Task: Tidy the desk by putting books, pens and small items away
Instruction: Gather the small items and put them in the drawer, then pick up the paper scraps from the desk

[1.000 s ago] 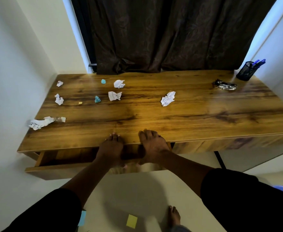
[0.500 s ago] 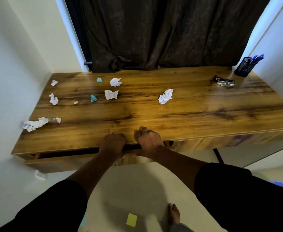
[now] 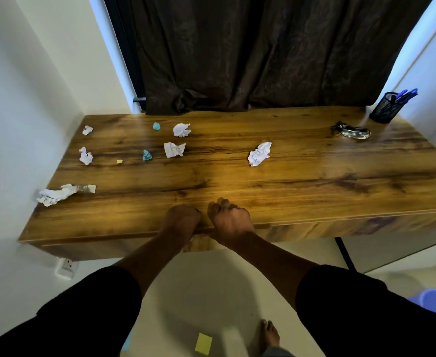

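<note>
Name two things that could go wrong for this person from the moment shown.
Both hands, left hand and right hand, sit curled at the desk's front edge, so fingers might get pinched against the drawer front. The long paper scrap overhangs the left edge and may fall if the desk is jolted.

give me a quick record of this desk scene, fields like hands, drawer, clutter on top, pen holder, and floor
hands: left hand and right hand both at the desk front edge, fingers curled
drawer: front looks flush under the desktop
clutter on top: crumpled white papers, two blue scraps, a tiny yellow scrap
pen holder: black mesh cup with blue pens, back right corner
floor: yellow sticky note
</note>
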